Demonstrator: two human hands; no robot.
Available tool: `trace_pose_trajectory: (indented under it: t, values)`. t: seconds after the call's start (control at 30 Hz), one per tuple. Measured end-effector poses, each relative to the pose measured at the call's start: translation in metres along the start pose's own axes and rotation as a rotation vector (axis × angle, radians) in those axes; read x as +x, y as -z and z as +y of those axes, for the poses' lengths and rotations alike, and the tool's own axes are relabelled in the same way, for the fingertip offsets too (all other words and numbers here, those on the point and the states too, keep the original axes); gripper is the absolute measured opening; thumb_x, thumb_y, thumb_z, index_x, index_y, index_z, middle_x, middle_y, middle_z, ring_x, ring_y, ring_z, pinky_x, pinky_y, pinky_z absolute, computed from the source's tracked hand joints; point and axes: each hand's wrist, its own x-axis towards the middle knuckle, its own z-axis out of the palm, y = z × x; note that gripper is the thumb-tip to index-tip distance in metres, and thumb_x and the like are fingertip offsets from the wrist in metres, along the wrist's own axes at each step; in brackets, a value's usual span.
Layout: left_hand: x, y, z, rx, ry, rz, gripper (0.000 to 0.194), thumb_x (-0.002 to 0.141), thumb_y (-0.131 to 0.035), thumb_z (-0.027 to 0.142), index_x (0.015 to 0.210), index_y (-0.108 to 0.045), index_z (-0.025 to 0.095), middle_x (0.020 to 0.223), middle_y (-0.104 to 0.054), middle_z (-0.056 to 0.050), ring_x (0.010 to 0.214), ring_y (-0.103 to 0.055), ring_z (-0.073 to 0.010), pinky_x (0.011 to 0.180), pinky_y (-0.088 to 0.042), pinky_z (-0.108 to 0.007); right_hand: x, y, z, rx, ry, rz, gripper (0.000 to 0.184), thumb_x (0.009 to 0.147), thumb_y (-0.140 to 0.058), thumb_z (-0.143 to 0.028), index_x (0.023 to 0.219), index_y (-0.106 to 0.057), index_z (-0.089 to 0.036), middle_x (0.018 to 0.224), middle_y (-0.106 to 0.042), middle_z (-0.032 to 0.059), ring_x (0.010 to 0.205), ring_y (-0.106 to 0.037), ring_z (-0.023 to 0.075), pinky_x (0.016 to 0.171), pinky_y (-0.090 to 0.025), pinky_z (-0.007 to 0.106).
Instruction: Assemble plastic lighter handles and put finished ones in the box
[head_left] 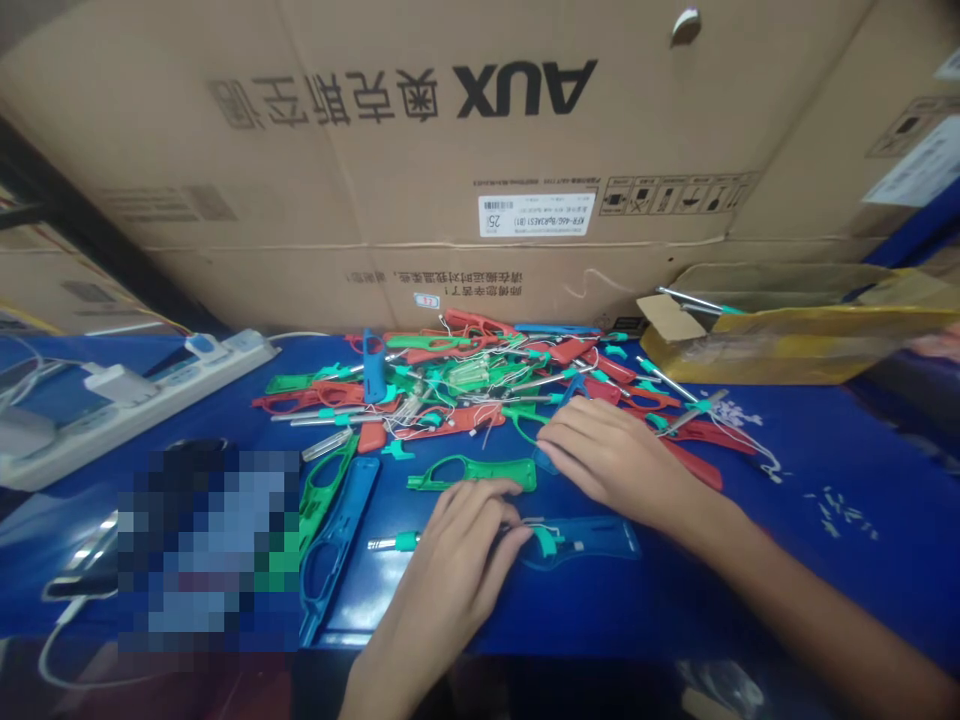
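My left hand (pixel 469 545) bends over a blue lighter casing half (pixel 604 538) on the table, thumb and fingers closed on it. From under that hand a metal tube (pixel 382 545) with a teal collar sticks out to the left; a teal trigger (pixel 546 543) and thin white wire lie in the casing. My right hand (pixel 619 455) reaches to the near edge of the parts pile, fingers curled together by a blue piece; what they pinch is hidden. Just beyond my left hand lies a green casing half (pixel 480 472).
Red, green and blue casings, tubes and wires form a heap (pixel 465 375). A power strip (pixel 150 400) stands left, near more casings (pixel 341 540). A yellow-taped carton (pixel 787 345) sits back right, small white bits (pixel 840 515) nearer. A large cardboard box (pixel 375 190) walls the back.
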Motion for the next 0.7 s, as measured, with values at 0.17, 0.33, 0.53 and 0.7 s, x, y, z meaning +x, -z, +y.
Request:
trace_pose_trajectory:
  t: [0.17,0.33,0.53,0.7]
  values:
    - [0.001,0.001,-0.001,0.009,-0.018,0.022,0.010,0.107,-0.050,0.016,0.109,-0.058,0.022,0.125,-0.066,-0.007,0.120,-0.062,-0.0227,0.103,-0.045,-0.041,-0.002,0.001,0.001,0.005,-0.058,0.041,0.028,0.107,-0.047,-0.024,0.104,-0.074,-0.015,0.089,-0.075,0.0058,0.083,-0.065,0.0196,0.080,-0.053,0.034]
    - [-0.001,-0.002,-0.003,0.064,-0.062,0.069,0.016,0.106,-0.055,0.020,0.120,-0.061,0.023,0.127,-0.068,-0.006,0.117,-0.064,-0.0230,0.108,-0.042,-0.044,-0.002,-0.005,0.003,-0.018,-0.096,0.055,0.026,0.106,-0.049,-0.023,0.103,-0.074,-0.015,0.093,-0.077,0.0064,0.085,-0.068,0.0197,0.079,-0.054,0.033]
    - [0.005,0.009,-0.015,0.130,0.057,0.318,0.020,0.108,-0.050,0.024,0.121,-0.064,0.023,0.124,-0.071,-0.006,0.118,-0.065,-0.0214,0.105,-0.047,-0.037,-0.002,0.018,0.001,-0.095,-0.089,0.132,0.026,0.105,-0.051,-0.028,0.097,-0.075,-0.021,0.088,-0.078,0.0029,0.081,-0.069,0.0171,0.078,-0.054,0.030]
    - [0.042,0.070,-0.047,0.346,0.265,0.324,0.027,0.108,-0.045,0.029,0.119,-0.067,0.017,0.119,-0.071,-0.012,0.112,-0.066,-0.0249,0.100,-0.052,-0.038,-0.049,0.064,0.017,-0.308,-0.383,0.453,0.015,0.102,-0.058,-0.026,0.099,-0.071,-0.021,0.092,-0.077,0.0065,0.085,-0.071,0.0196,0.080,-0.053,0.031]
